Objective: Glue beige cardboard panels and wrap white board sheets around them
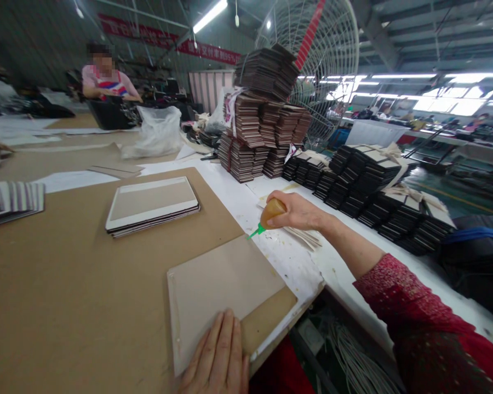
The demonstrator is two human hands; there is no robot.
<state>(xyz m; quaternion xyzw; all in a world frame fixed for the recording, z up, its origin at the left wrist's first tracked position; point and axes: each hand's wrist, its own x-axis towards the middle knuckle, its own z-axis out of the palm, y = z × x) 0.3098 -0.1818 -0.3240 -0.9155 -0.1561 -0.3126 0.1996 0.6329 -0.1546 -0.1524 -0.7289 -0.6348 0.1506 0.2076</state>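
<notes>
So the squeeze bottle [273,212], amber with a green nozzle [257,231], is in my right hand [291,210], fingers wrapped round it and tipped nozzle-down. The tip is right at the far corner of a beige panel [225,287]; can't tell if it's actually touching. That panel lies flat near the front right corner of the table [288,324], partly over the brown board [86,306] that covers most of the top, and there's a shiny streak along its left edge. My left hand [217,353] isn't gripping anything, just laid palm-down with fingers stretched out on the panel's near end.

Further back on the brown board there's a small stack of pale panels [154,202], and over at the left edge some striped pieces [14,200] are fanned out. Just under my right wrist, a few pale strips [308,238] lie on the white surface. Past that you've got tall piles of brown panels [250,123], then rows of black stacks [365,186] running along the right, with a big wire fan [332,60] behind. Toward the far side: a clear plastic bag [156,134] and another person [109,82] behind a black tub [109,112].
</notes>
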